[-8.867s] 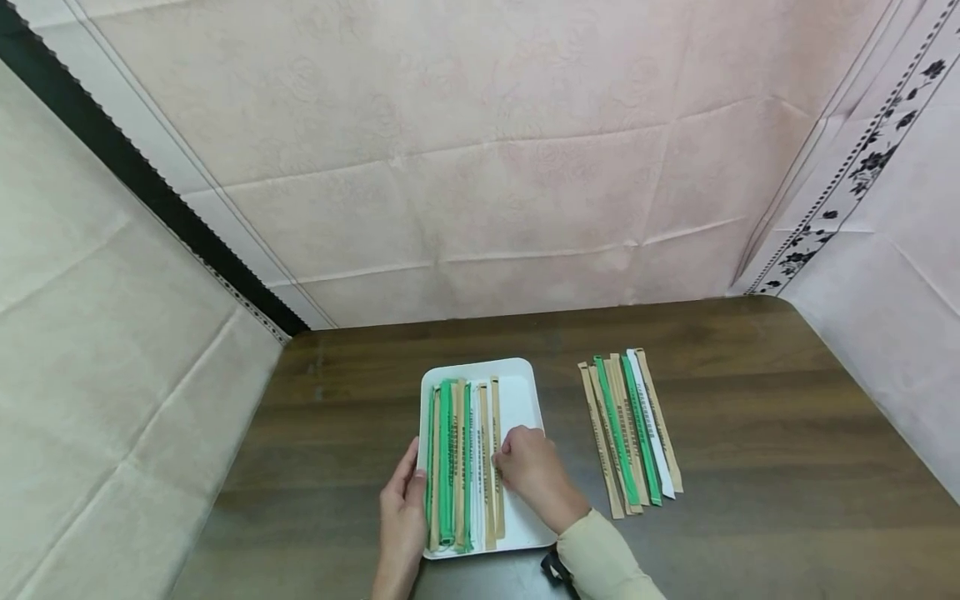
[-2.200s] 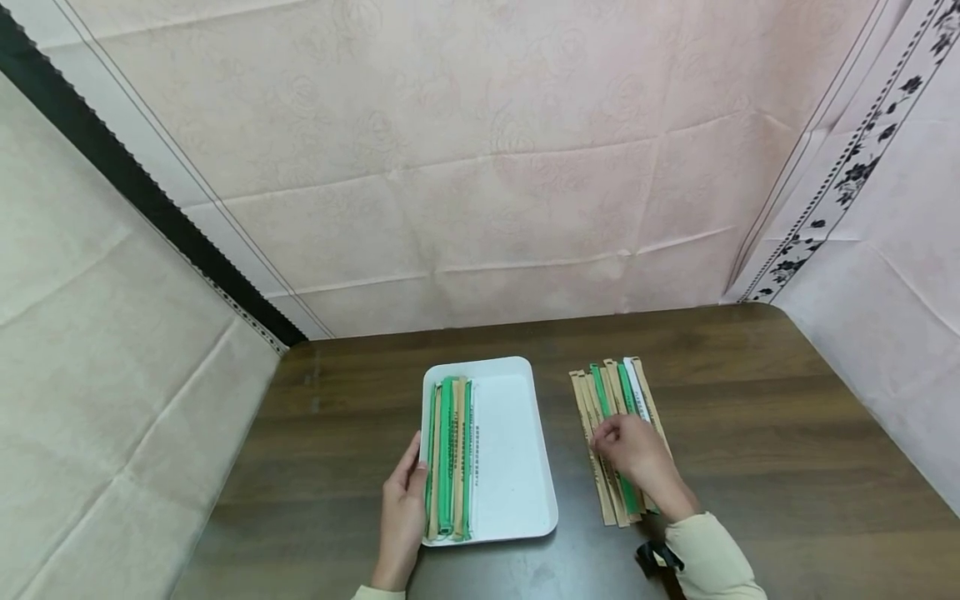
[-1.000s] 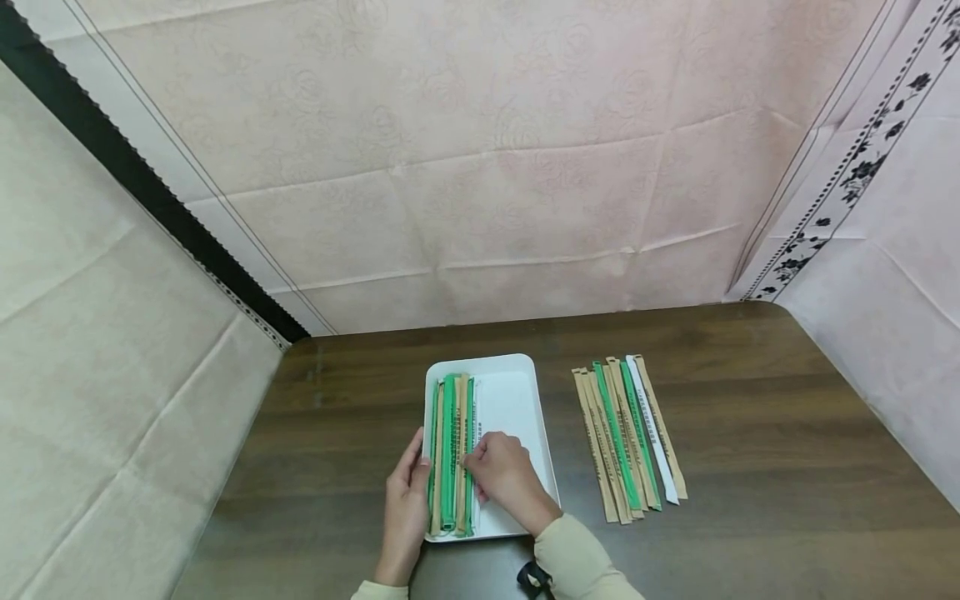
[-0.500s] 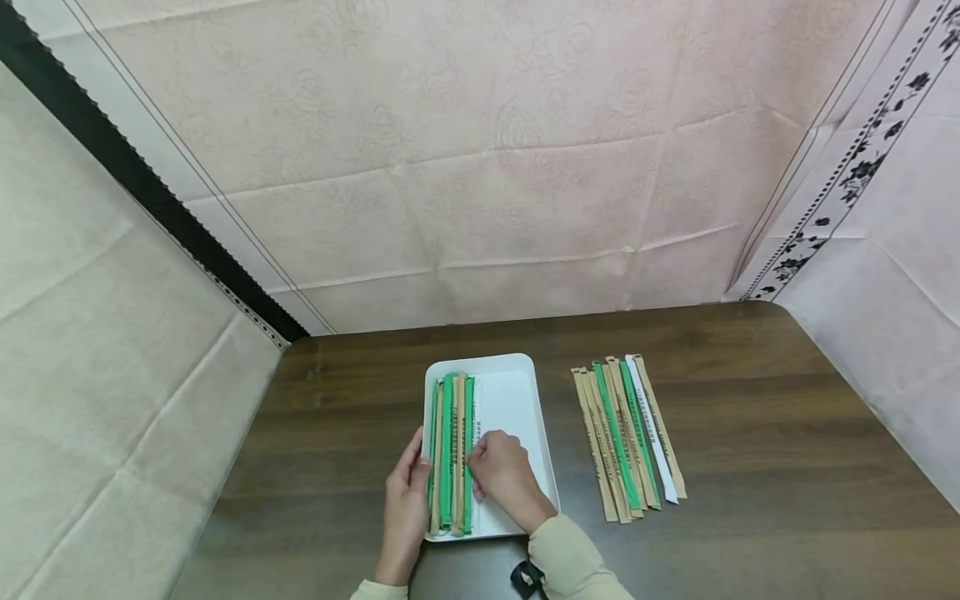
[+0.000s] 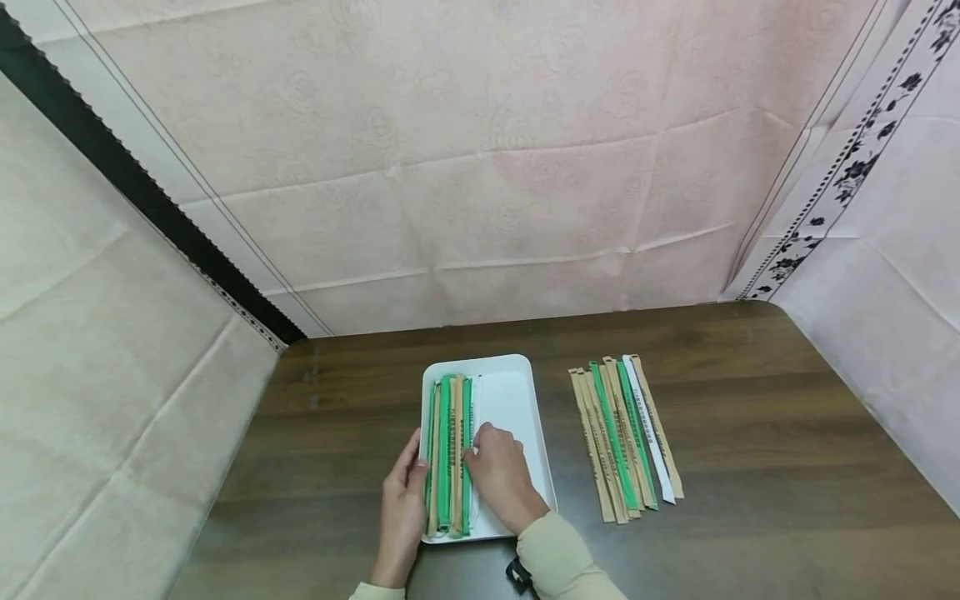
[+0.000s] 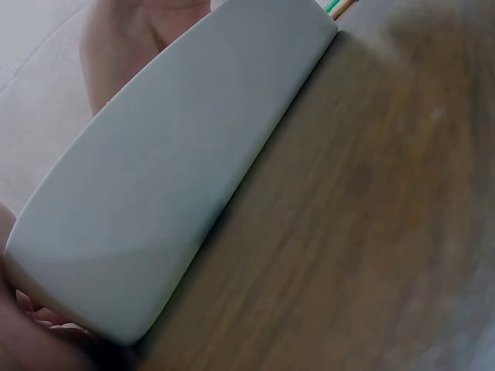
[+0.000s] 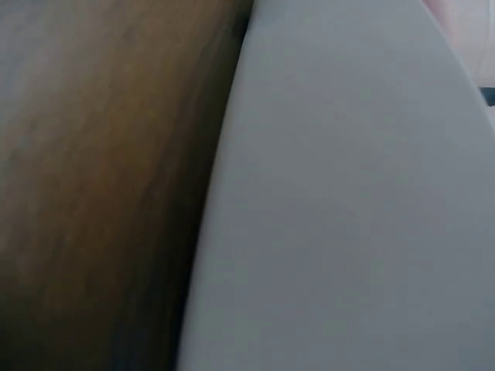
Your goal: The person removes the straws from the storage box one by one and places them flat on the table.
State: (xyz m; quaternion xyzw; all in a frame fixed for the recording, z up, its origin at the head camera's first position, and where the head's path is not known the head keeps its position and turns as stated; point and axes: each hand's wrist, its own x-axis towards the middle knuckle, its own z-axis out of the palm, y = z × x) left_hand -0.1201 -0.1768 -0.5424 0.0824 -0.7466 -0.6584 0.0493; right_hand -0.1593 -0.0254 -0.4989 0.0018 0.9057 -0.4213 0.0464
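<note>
My left hand (image 5: 402,517) holds the left rim of a white tray (image 5: 517,400), thumb over the edge. In the tray's left half lie several slim printed paper packets (image 5: 445,450), green and brown side by side. A thin white packet (image 5: 473,400) lies at their right, partly covered by my right hand (image 5: 501,471). My right fingers are bent, with the index fingertip right at the white packet and the last green one; I cannot tell whether they pinch it. Both wrist views are filled mostly by the tray's outer wall (image 6: 170,154), which also shows as a grey-white wall (image 7: 332,193).
On the wooden table (image 5: 750,433), right of the tray, a fan of similar brown, green and white packets (image 5: 615,433) lies close together. Pale cloth (image 5: 450,167) hangs behind the table and at both sides.
Since the oldest frame, two brown packets have left the tray, and the table group has gained a brown one. My right hand went from that group back to the tray; lately it shifts only slightly.
</note>
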